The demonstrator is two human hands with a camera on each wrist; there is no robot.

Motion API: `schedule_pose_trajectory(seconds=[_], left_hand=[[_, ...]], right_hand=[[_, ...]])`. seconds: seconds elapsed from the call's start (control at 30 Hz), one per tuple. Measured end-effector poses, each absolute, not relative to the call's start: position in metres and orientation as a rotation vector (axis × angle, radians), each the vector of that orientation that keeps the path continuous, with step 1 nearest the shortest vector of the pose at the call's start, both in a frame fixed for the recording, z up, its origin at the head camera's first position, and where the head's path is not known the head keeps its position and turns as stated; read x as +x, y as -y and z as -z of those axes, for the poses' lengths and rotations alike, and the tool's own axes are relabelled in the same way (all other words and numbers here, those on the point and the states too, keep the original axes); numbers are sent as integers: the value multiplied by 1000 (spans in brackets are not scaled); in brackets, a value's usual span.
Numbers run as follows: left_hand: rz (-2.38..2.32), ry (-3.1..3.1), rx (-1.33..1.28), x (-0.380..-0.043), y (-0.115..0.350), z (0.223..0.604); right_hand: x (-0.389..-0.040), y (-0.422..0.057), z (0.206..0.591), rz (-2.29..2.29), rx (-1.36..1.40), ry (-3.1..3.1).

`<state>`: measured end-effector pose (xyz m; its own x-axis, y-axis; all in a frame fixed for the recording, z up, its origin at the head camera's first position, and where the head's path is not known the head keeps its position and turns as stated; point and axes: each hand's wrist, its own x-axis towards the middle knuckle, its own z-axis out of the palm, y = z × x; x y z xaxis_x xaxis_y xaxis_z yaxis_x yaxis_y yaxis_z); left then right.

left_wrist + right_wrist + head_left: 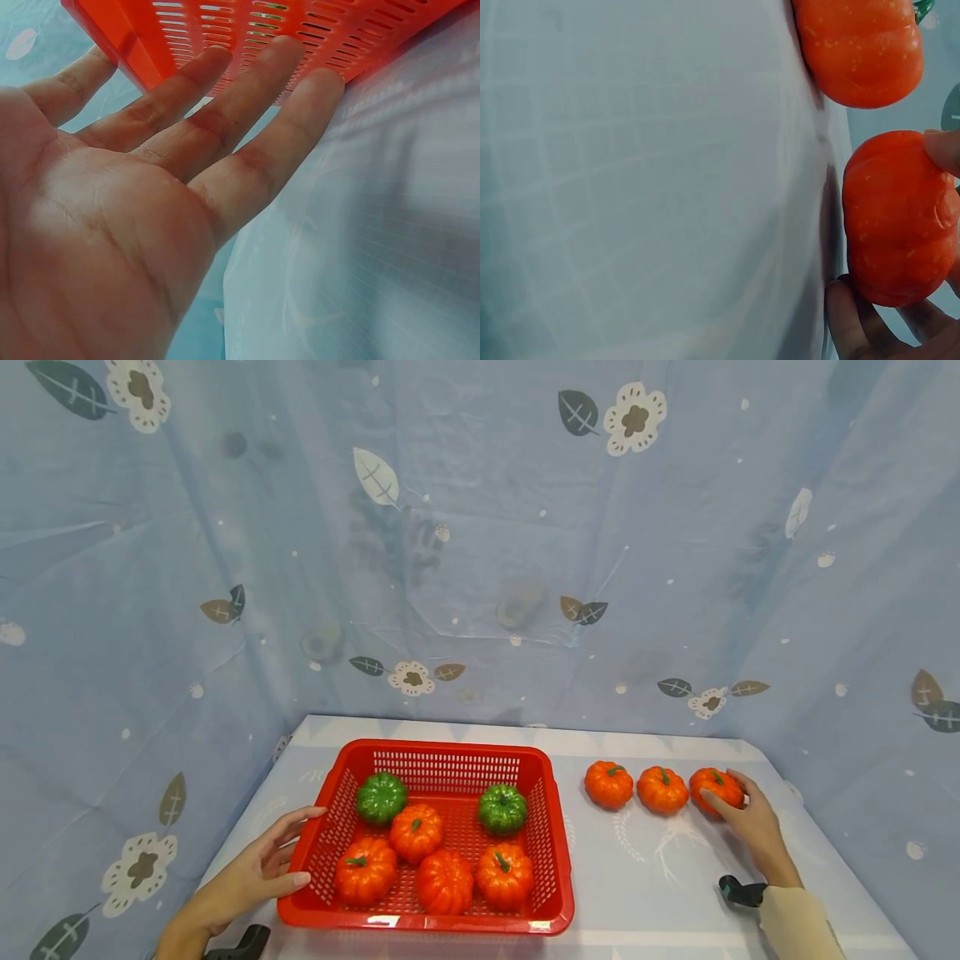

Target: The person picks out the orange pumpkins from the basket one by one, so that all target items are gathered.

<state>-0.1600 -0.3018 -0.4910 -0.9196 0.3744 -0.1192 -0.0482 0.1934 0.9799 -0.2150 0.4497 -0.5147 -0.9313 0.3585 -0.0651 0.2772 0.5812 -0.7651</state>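
right hand (757,831) curls thumb and fingers round the end orange pumpkin (707,782) of 3 on the tabletop (637,893); left hand (251,872), fingers loosely extended, touches the red basket (420,922), perhaps steadying it, its walls containing 6 pumpkins (417,835).

Red slatted basket (423,924) on pale table (637,902): two green pumpkins (382,799), four orange pumpkins (365,872) inside. Three further orange pumpkins (662,790), in a row right of the basket; rightmost pumpkin (712,788) held by right hand (755,827). Left hand (251,872), at the basket's left rim. Behind: blue curtain (480,552), leaf-and-flower print.
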Motion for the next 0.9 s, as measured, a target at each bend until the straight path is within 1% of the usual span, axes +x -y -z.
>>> schedule_pose_trajectory(seconds=[0.37,0.53,0.63,0.73,0.9], left_hand=[[-1770,-2151,281,-161,300,488],[-1775,-2144,287,-161,299,488],[-1781,-2132,302,-161,299,488],[-1767,-2147,302,-160,299,487],[-1762,-2153,312,-159,299,487]], right_hand=[[-217,-454,512,-1347,-593,2709],[-211,-452,504,-1256,-587,2752],[-206,-448,497,-1159,-546,2761],[-204,-442,487,-1091,-446,2728],[-203,-424,465,-1105,-293,2644]])
